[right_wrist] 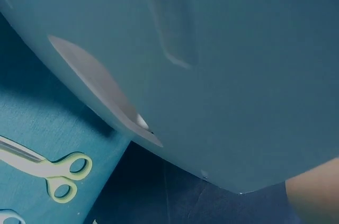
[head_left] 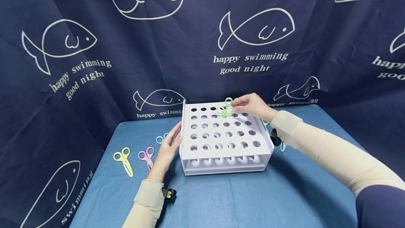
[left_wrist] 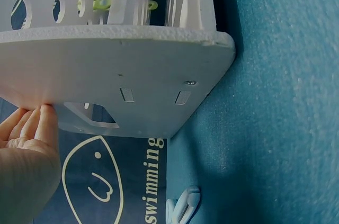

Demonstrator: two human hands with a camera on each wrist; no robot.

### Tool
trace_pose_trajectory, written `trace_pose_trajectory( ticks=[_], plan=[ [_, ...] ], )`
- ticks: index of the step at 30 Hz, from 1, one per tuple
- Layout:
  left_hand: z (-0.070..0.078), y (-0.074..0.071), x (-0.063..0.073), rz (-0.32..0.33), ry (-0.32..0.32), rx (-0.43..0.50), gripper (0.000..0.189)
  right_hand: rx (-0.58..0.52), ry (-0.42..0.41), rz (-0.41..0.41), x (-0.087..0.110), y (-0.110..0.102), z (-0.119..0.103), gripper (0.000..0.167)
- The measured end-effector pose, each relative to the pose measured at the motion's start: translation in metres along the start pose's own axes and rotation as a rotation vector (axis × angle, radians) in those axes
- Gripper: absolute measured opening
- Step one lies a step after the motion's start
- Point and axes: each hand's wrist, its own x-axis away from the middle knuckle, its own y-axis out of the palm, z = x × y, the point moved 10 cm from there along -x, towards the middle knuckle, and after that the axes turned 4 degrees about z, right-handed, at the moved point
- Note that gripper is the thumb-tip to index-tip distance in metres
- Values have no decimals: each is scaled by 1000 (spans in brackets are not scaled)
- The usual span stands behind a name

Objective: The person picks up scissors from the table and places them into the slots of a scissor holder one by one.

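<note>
A white rack with rows of round holes stands on the blue cloth. My left hand rests its nearly straight fingers against the rack's left side panel. At the rack's back row, my right hand pinches green scissors by the handle; the fingers cover part of it. Two green handle loops sit just in front, above the holes, and whether they belong to separate scissors is hard to tell. Inside the rack, a yellow-green piece shows in the left wrist view. The right wrist view does not show my right fingers.
Yellow scissors and pink scissors lie left of the rack, with partly hidden blue scissors behind my left hand. Right of the rack lie green-handled scissors and a blue pair. A dark fish-print curtain hangs behind.
</note>
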Motion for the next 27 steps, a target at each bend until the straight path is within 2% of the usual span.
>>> trace_pose_trajectory(
  ticks=[11,18,27],
  plan=[
    [2,0,0,-8,3,8,54,31,-11,17,1,-10,-10,37],
    [0,0,0,-7,-7,4,53,17,3,81,3,-20,0,38],
    [-1,0,0,3,-15,0,53,39,9,90,7,-31,3,40]
  ],
)
